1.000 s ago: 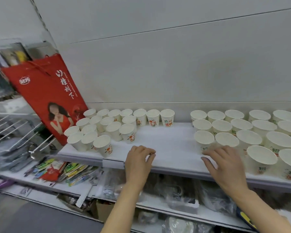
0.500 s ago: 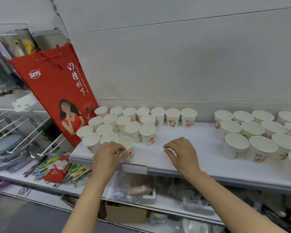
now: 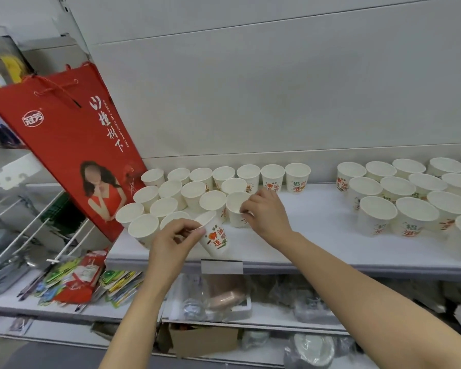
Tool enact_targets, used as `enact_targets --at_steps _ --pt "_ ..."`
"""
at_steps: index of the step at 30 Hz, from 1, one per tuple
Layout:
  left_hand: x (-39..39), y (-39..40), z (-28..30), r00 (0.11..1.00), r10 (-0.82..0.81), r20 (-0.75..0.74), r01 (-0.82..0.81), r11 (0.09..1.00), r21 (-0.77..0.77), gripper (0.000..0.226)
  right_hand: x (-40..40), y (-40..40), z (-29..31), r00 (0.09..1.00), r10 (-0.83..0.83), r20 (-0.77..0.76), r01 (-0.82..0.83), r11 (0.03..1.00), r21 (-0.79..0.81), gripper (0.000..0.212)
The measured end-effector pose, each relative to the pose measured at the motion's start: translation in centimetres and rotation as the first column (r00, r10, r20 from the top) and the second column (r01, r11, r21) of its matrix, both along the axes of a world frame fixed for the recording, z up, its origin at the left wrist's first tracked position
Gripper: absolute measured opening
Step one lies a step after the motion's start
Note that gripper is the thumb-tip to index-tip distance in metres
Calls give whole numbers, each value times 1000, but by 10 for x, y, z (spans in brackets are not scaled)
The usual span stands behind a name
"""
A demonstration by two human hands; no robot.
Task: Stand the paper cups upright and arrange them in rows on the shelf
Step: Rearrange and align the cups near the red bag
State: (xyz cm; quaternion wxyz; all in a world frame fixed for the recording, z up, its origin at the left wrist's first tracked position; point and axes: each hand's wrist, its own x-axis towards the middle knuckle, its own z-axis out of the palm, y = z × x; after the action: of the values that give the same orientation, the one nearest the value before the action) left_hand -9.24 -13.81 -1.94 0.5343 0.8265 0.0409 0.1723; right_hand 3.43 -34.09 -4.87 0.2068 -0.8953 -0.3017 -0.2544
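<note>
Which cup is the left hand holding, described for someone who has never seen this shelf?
Find the red gift bag leaning at the white shelf's left end, beside a cluster of paper cups. The tilted cup sits at the cluster's front edge, pinched at its rim by the left hand. Its neighbours stand upright; it alone leans.

red gift bag (image 3: pixel 64 145) leaning, upright | wire racks (image 3: pixel 30 225) left of bag | packaged goods (image 3: pixel 83 278) below bag | cardboard box (image 3: pixel 202 340) lower right of bag | white back panel (image 3: pixel 277 89) right of bag

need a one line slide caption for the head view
Left hand tilts a printed paper cup while right hand pinches another cup on the shelf.
</note>
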Motion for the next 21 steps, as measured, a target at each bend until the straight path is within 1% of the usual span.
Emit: enact_targets --at_steps 3,5,8,10,15,18,21 --pt "8 -23 0 1000 -11 -13 10 999 -31 6 -15 -26 5 999 -36 3 36 998 56 8" --pt "14 -47 -1 999 -36 -20 35 999 -24 11 -29 -55 5 996 -82 16 80 990 114 8" --pt "24 -94 -4 993 -114 -25 114 993 11 14 -54 -111 0 986 -157 48 144 968 206 7" --pt "29 -131 -4 981 -192 -26 193 980 57 14 -68 -152 -5 974 -221 42 205 949 241 8" --pt "44 -220 0 931 -360 -66 366 915 173 11 -88 -246 -7 941 -339 3 329 915 234 10" --pt "52 -258 0 909 -404 -105 416 862 288 10 -95 -286 -7 922 -388 -9 380 899 219 10" --pt "59 -281 -5 903 -413 -119 425 820 383 11 -96 -310 -10 917 -398 -13 394 901 183 8"
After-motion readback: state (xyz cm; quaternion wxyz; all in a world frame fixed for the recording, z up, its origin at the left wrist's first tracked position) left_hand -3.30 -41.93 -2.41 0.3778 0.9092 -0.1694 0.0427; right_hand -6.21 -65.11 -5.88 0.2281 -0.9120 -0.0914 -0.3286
